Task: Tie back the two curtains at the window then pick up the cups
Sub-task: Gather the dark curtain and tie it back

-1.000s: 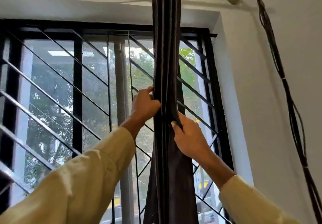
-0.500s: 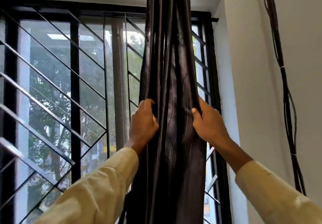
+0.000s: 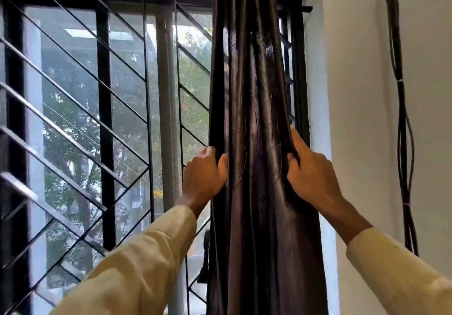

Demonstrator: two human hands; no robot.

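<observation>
Gathered into a narrow column of folds at the right side of the window: a dark, glossy brown curtain [image 3: 252,118], hanging straight down in front of the black window grille [image 3: 105,118] and just left of the white wall [image 3: 354,118]. Gripped on both edges at about the same height. On the left edge, the left hand [image 3: 204,175], fingers curled round the outer folds and mostly out of sight behind the cloth, thumb pressed against the front. On the right edge, the right hand [image 3: 311,175], thumb laid on the front of the fabric, forefinger stretched up along the edge, the other fingers hidden behind it, pinching the cloth. Between the two hands, a span of pleated fabric with a faint embossed pattern. Below the hands, pale yellow sleeves [image 3: 137,265] reaching in from the bottom corners. Behind the grille, a mesh screen [image 3: 193,82], and past it blurred green trees [image 3: 68,109]. Against the wall at far right, a bundle of black cables [image 3: 401,118] running down, well apart from the curtain.
</observation>
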